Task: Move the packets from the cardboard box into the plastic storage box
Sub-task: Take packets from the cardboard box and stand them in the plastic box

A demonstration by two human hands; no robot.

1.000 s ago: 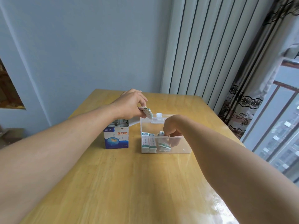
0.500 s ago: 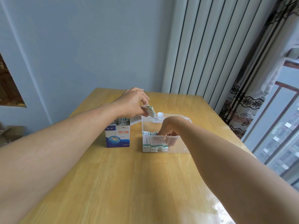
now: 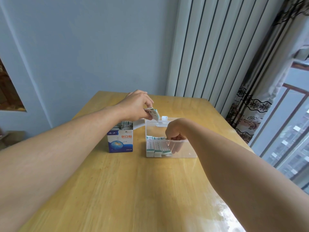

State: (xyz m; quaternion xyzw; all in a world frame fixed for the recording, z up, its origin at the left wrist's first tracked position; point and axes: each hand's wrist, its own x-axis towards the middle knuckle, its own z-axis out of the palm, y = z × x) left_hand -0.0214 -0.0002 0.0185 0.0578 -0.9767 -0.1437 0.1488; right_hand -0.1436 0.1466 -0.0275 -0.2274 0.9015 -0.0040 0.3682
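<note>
A blue and white cardboard box (image 3: 120, 142) stands open on the table with several packets sticking out of its top. To its right sits the clear plastic storage box (image 3: 184, 154), lid folded back. Rows of white and green packets (image 3: 157, 148) stand at its left end. My left hand (image 3: 137, 106) hovers above the gap between the two boxes and pinches a small bunch of packets (image 3: 153, 113). My right hand (image 3: 175, 131) reaches down inside the plastic box, fingers against the rightmost packets; whether it pinches one I cannot tell.
The wooden table (image 3: 133, 190) stands against a blue wall with a white ribbed panel (image 3: 217, 47) behind. A patterned curtain (image 3: 250, 111) and a window hang off the table's right side.
My left hand has lifted its packets a little higher and toward the plastic box. My right hand has stayed inside the box and shifted left against the standing packets.
</note>
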